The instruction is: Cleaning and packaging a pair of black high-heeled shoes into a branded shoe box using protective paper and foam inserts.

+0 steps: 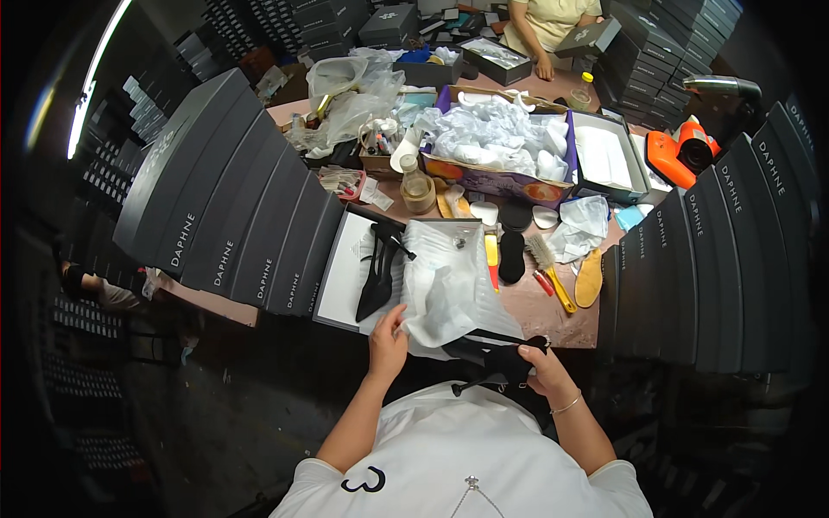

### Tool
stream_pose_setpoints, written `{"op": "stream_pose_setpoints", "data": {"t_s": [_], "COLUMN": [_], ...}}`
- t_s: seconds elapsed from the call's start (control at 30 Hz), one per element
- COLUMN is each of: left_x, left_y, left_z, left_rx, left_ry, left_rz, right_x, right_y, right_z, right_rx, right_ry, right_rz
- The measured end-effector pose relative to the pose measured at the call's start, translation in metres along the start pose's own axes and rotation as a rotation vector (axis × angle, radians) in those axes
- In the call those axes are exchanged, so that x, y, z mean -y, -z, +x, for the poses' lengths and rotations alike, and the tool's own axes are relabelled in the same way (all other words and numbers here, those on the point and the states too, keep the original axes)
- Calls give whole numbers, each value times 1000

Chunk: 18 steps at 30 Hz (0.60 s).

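Note:
My right hand (547, 371) grips a black heeled shoe (501, 361) by its back end, low in front of my body, with the thin heel toward me. My left hand (389, 345) is closed at the near left edge of the white tissue paper (436, 298), fingertips against it. That paper spreads out of an open shoebox (338, 289) on the bench. A second black heeled shoe (377, 276) lies on its side in the left part of the box, on the paper.
Stacks of dark shoeboxes (224, 198) (717, 259) flank the bench. Behind lie a carton of crumpled paper (501, 129), a glass jar (418, 192), a brush (553, 274), insoles (589, 278) and an orange tool (678, 155). Across the bench a person (548, 30) handles a box (590, 37).

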<state>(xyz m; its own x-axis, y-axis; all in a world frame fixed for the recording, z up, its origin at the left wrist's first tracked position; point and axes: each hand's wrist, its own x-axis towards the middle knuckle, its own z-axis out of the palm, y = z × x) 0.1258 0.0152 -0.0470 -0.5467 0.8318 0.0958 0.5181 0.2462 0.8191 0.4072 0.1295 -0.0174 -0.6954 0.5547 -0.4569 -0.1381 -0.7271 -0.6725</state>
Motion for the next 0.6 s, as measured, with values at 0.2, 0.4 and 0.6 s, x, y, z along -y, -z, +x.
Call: {"op": "stream_pose_setpoints", "data": {"t_s": [0.2,0.4,0.6], "left_x": [-77,-105,-92], "left_y": [15,-8,-11], "left_z": [26,7,3], "left_rx": [49,-6,87], "left_ry": [-202,-690,-738], "left_rz": [-118,-95,-131], "right_x": [28,6,16], "right_y": [-11,-92,-67], "right_z": [-3,13,25], "right_rx": [102,-269,-113], "right_ry": [-5,436,231], "right_rz": [188,-406,614]}}
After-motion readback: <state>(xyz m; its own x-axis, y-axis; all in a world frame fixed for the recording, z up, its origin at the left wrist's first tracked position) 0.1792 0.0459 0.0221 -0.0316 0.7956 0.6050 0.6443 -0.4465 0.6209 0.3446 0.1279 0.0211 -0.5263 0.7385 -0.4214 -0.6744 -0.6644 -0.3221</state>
